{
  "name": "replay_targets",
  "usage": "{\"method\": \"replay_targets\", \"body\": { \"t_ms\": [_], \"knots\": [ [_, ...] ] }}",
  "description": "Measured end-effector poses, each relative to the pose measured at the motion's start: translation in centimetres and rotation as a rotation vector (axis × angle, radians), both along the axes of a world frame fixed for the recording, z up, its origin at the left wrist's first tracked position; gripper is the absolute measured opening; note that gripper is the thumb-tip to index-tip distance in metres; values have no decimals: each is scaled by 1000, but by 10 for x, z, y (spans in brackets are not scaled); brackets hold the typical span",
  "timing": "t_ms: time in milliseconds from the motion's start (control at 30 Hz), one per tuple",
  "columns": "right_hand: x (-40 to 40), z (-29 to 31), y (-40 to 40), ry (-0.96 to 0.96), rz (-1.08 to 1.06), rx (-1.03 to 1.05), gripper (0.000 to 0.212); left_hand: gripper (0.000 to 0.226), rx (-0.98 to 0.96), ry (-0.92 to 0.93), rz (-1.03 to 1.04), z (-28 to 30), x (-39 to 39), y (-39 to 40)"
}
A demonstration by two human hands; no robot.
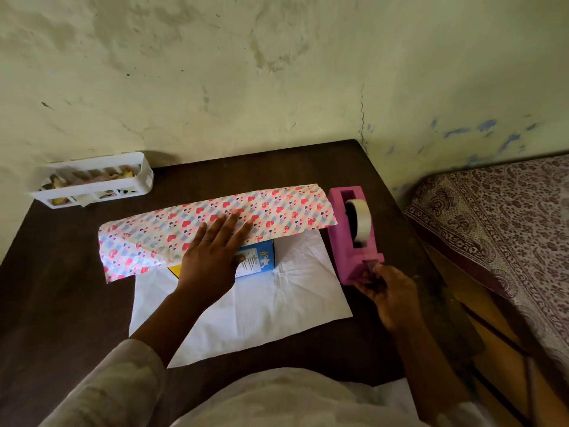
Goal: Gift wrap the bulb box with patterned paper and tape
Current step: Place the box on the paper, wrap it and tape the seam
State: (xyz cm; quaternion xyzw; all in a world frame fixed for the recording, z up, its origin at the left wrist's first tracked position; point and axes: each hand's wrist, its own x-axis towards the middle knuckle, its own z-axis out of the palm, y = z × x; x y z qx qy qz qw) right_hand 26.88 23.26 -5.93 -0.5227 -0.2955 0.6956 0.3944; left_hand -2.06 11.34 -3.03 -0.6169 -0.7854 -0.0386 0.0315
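**Left hand pins the fold while the right reaches the tape**

The left hand [212, 257] lies flat and fully spread, palm down, gripping nothing. It presses the heart-patterned wrapping paper [215, 223] where that paper folds over the bulb box [257, 261]. The box sits directly under this hand; only its blue and white end shows, just right of the thumb, and a yellow corner peeks out at the wrist's left. The paper's white underside spreads toward the person, beneath the forearm, on the dark table [61, 303].

The right hand [385, 289] is at the near end of the pink tape dispenser [354, 238], well to the right of the box. Its fingers are curled together at the cutter, pinching there; whether tape is between them cannot be made out. The tape roll [360, 221] sits upright in the dispenser, beyond this hand.

Far to the left of both hands, a white slotted basket [95, 180] stands against the wall.
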Motion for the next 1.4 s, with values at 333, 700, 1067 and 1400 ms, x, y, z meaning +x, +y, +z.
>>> {"method": "replay_targets", "body": {
  "t_ms": [333, 700, 1067, 1400],
  "knots": [
    [-3, -9, -12, -543, 54, 341, 16, 71, -9, -32, 1, 3, 1, 0],
    [-12, -9, -16, -1132, 61, 633, 15, 69, -3, -26, 7, 5, 3, -1],
    [-7, 2, -13, -1233, 98, 579, 14, 70, 17, -19, -16, 3, 1, -2],
    [24, 5, -3, -1534, 369, 272, 18, 71, -11, -35, 2, 5, 3, -1]
  ]
}}
